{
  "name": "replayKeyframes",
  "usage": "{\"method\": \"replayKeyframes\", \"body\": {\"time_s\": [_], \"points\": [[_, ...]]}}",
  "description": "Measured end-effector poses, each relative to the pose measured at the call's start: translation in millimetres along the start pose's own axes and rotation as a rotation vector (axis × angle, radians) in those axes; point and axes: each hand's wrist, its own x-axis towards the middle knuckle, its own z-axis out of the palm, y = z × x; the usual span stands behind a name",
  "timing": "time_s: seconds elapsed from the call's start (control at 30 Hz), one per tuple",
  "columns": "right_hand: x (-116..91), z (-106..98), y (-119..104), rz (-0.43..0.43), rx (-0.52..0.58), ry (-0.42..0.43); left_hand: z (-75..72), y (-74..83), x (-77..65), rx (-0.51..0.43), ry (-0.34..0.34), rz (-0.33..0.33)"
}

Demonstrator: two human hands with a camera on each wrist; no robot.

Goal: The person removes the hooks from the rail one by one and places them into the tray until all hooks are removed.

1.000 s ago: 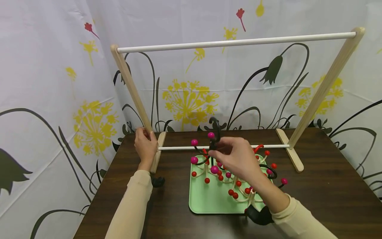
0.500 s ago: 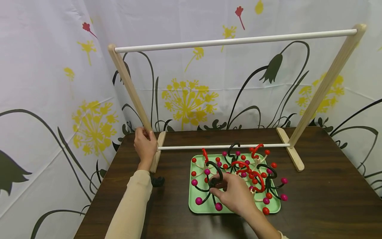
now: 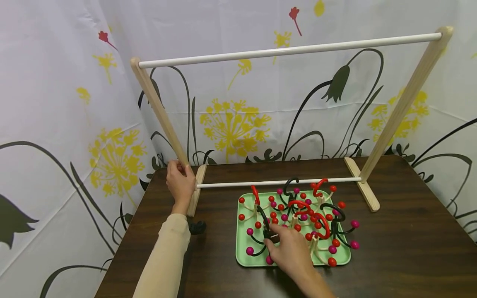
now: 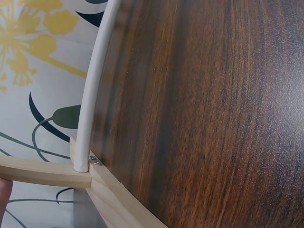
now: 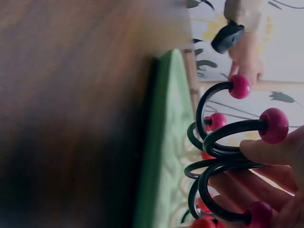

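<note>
My left hand (image 3: 180,182) grips the left wooden post (image 3: 160,111) of a rack, low down near its foot. In the left wrist view, a fingertip (image 4: 4,190) shows beside the post (image 4: 42,172). My right hand (image 3: 292,250) pinches the stem of a black hooked piece (image 3: 266,234) over the front left of the green tray (image 3: 243,246). Curved black arms (image 5: 223,151) tipped with magenta balls spread out below the hook. Its balls hang low, close over the tray. Part of the stem is hidden behind the fingers.
Several similar pieces stand on the tray, black ones with magenta balls and pale ones with red hooks (image 3: 323,225) and red balls. Behind them runs the rack's lower white rod (image 3: 223,185); its upper rod (image 3: 290,51) spans high above. A patterned curtain (image 3: 231,25) hangs behind the table.
My right hand has come down and toward me with the black hooked piece, from above the back of the tray to its front left. My left hand stays on the post.
</note>
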Motion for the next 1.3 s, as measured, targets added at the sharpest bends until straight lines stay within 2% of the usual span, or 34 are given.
{"method": "replayKeyframes", "body": {"time_s": [0.4,0.83,0.97,1.1,1.2,1.3], "points": [[-6,16,10,-0.038,-0.042,0.076,-0.4,1.2,-0.8,0.006,0.002,-0.010],[-9,12,9,0.009,-0.017,0.047,1.3,0.2,0.0,0.011,0.001,-0.016],[-11,2,6,0.029,0.004,0.046,0.8,-0.8,-0.3,0.015,-0.009,-0.024],[-15,-20,0,0.087,0.068,-0.017,0.9,-1.9,-0.4,0.019,-0.012,-0.028],[-18,-42,-3,0.147,0.185,-0.103,1.7,-2.7,0.3,0.020,-0.013,-0.023],[-21,-63,-3,0.178,0.309,-0.151,2.4,-3.6,1.2,0.021,-0.014,-0.017]]}}
